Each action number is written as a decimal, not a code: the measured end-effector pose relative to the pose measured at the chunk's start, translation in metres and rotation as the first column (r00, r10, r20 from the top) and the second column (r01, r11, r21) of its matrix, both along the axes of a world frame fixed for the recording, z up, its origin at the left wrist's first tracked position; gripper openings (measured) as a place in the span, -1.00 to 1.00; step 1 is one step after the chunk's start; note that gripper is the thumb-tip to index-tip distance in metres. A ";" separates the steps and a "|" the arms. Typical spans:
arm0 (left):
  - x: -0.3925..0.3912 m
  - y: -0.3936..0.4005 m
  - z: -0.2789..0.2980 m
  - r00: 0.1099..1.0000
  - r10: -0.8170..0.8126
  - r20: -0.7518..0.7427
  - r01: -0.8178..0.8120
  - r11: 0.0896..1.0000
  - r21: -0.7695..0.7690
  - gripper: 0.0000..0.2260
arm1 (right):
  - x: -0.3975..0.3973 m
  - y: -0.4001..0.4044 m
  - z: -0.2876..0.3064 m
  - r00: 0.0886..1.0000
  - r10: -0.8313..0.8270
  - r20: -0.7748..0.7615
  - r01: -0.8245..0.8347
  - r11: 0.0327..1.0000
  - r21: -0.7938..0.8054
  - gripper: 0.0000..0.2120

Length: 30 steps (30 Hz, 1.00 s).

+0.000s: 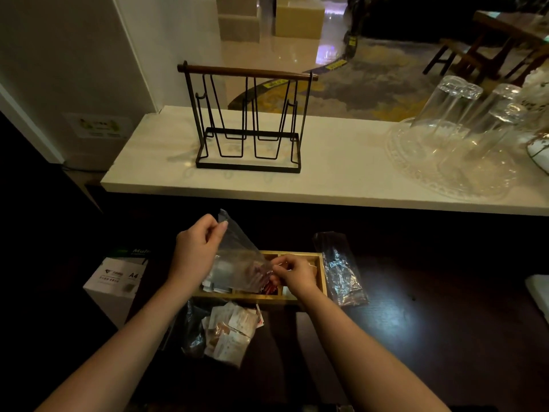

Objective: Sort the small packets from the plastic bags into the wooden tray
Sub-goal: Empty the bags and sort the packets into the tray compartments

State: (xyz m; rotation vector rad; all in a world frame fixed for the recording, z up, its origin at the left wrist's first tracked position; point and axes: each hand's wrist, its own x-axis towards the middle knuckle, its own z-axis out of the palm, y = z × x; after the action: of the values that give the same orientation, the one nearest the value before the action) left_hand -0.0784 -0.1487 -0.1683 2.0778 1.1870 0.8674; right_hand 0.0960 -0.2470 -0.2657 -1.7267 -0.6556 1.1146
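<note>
My bare forearms reach over the dark counter, both hands pinching one clear plastic bag [237, 257] above the compartmented wooden tray [322, 281].

My left hand [196, 251] clamps its top edge, my right hand [297, 275] its lower corner; the bag hides most compartments. Another bag of pale packets [228, 334] lies nearer, a crumpled bag [341, 272] right, red packets [270, 288] barely legible.
</note>
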 end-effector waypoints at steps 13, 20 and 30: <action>0.003 0.001 0.001 1.000 0.003 0.020 -0.003 1.000 0.029 -0.69 | 0.004 -0.003 0.001 0.998 -0.036 -0.054 0.038 0.999 0.036 -0.89; -0.022 0.005 -0.016 0.996 0.080 0.033 -0.080 0.997 -0.024 -0.72 | 0.026 -0.009 0.022 0.989 -0.073 0.128 0.054 0.988 0.147 -0.84; -0.064 -0.004 -0.091 0.862 0.073 -0.502 -0.145 0.984 -0.106 -0.89 | 0.072 -0.067 0.028 0.671 -0.551 0.497 0.475 0.833 0.284 -0.91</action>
State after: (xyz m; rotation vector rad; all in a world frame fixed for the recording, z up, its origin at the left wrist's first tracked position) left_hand -0.1423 -0.1530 -0.2590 2.1989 1.5938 0.2753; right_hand 0.1679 -0.3136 -0.2377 -1.9624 -0.5109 0.1394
